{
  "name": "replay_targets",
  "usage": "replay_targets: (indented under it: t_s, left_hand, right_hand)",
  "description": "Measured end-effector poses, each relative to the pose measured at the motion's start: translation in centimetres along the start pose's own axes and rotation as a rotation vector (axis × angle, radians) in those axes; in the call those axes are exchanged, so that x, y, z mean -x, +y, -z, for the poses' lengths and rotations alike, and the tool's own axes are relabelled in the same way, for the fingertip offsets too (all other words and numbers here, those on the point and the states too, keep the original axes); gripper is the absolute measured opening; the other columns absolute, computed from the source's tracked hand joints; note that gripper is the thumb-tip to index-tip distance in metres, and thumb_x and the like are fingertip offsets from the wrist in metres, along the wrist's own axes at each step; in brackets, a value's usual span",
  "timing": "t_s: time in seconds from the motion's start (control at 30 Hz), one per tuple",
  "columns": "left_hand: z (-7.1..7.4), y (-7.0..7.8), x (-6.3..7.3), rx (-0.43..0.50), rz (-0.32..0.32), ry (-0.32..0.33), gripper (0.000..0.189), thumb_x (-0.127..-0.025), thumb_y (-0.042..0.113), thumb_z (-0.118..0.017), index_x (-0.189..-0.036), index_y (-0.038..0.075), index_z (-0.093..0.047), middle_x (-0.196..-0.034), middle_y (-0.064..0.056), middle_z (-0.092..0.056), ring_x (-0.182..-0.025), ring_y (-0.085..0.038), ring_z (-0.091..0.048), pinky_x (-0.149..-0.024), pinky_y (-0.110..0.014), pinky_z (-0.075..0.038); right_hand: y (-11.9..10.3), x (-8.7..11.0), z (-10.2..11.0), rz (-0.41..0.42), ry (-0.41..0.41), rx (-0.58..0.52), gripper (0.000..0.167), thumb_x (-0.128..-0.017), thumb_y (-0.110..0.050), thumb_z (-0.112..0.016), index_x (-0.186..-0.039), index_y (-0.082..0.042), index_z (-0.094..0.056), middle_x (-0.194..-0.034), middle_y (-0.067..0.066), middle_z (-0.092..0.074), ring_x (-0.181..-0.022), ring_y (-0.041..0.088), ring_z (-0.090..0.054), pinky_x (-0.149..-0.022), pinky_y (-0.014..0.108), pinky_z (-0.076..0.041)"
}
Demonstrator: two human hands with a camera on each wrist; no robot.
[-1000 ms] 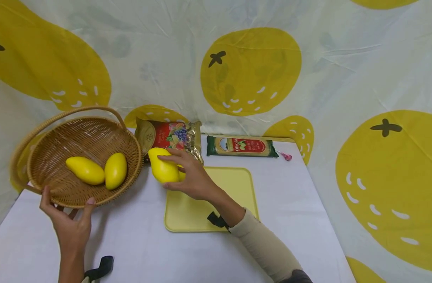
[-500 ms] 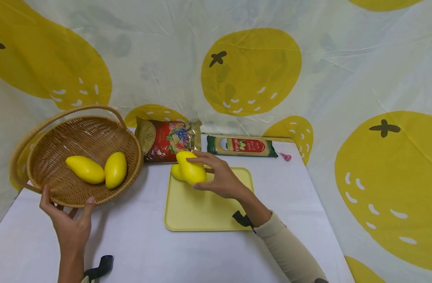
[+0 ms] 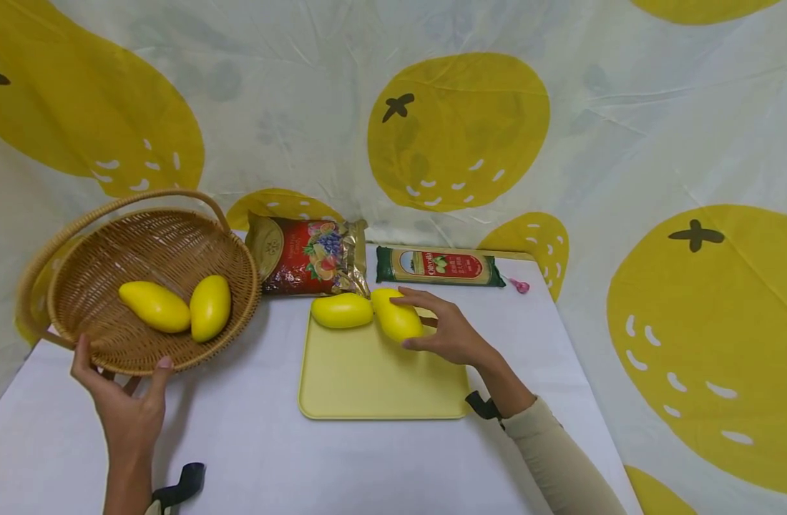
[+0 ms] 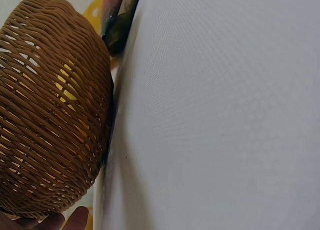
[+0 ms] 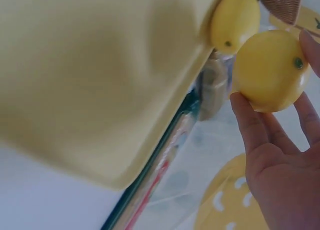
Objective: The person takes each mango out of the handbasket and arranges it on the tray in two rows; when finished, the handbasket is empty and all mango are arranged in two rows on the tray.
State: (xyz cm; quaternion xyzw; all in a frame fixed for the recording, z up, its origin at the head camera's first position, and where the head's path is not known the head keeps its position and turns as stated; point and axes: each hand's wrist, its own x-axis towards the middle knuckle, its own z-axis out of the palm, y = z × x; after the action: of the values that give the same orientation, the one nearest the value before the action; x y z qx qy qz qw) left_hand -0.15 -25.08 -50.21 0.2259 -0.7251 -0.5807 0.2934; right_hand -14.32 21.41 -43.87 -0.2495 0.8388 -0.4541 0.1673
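Observation:
My left hand [image 3: 129,408] grips the near rim of a wicker basket [image 3: 142,236], which tilts toward me. Inside the basket lie two mangoes, one on the left [image 3: 154,306] and one on the right [image 3: 210,307]. My right hand [image 3: 450,332] holds another mango [image 3: 396,316] between thumb and fingers over the back of a yellow tray [image 3: 380,386]. Beside it, at the tray's back left corner, lies one more mango [image 3: 342,311]. The right wrist view shows the held mango [image 5: 270,72] apart from the tray surface. Only fingertips [image 4: 76,219] show under the basket in the left wrist view.
A red and gold candy bag [image 3: 303,257] stands behind the tray, right of the basket. To its right lies a long green-ended packet [image 3: 438,266], with a small pink item [image 3: 519,286] at its end. A fruit-print cloth [image 3: 290,107] hangs behind the white table [image 3: 252,443].
My right hand has carried its mango rightward from near the basket to above the tray's back part. The mango on the tray has come into fuller view. My left hand and basket hardly moved.

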Motion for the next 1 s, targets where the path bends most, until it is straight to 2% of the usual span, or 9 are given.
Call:
replay_targets:
  t_s: [0.17,0.33,0.7,0.87,1.0]
  left_hand:
    - [0.0,0.0,-0.1,-0.001,0.000,0.004,0.106,-0.089,0.002,-0.077,-0.167,0.032,-0.012,-0.173,-0.001,-0.021,-0.152,-0.026,-0.034,-0.128,-0.050,-0.033]
    - [0.0,-0.1,0.0,-0.002,0.002,0.005,0.106,-0.090,0.001,-0.077,-0.168,0.031,-0.012,-0.173,-0.001,-0.021,-0.152,-0.026,-0.033,-0.128,-0.051,-0.033]
    - [0.0,-0.1,0.0,-0.003,0.013,-0.001,0.106,-0.090,0.002,-0.077,-0.167,0.032,-0.011,-0.173,0.000,-0.019,-0.153,-0.025,-0.032,-0.129,-0.052,-0.032]
    - [0.0,-0.1,0.0,0.003,-0.001,-0.003,0.106,-0.090,0.002,-0.077,-0.167,0.031,-0.012,-0.173,0.000,-0.020,-0.153,-0.026,-0.033,-0.128,-0.051,-0.033]
    - [0.0,-0.1,0.0,0.004,-0.005,-0.003,0.105,-0.090,0.002,-0.077,-0.167,0.031,-0.012,-0.173,0.000,-0.020,-0.153,-0.025,-0.033,-0.129,-0.050,-0.032]
  right_hand:
    - [2.3,0.4,0.7,-0.026,-0.019,-0.005,0.069,-0.087,-0.010,-0.087,-0.150,-0.021,-0.061,-0.172,0.007,-0.039,-0.159,0.030,-0.035,-0.118,0.061,-0.044]
    - [3.9,0.5,0.9,-0.054,-0.036,0.006,0.070,-0.087,-0.008,-0.087,-0.151,-0.019,-0.061,-0.172,0.009,-0.038,-0.160,0.031,-0.034,-0.120,0.060,-0.042]
    - [5.0,0.3,1.9,-0.070,-0.063,0.088,0.069,-0.088,-0.007,-0.085,-0.151,-0.023,-0.061,-0.170,0.004,-0.043,-0.159,0.030,-0.037,-0.122,0.051,-0.041]
    - [5.2,0.5,2.7,-0.048,-0.025,0.105,0.064,-0.088,-0.003,-0.084,-0.147,-0.019,-0.066,-0.162,0.003,-0.054,-0.154,0.028,-0.046,-0.119,0.044,-0.045]
    - [5.4,0.7,3.1,-0.031,0.018,0.106,0.057,-0.088,0.003,-0.082,-0.142,-0.015,-0.070,-0.156,0.006,-0.060,-0.149,0.028,-0.052,-0.116,0.044,-0.048]
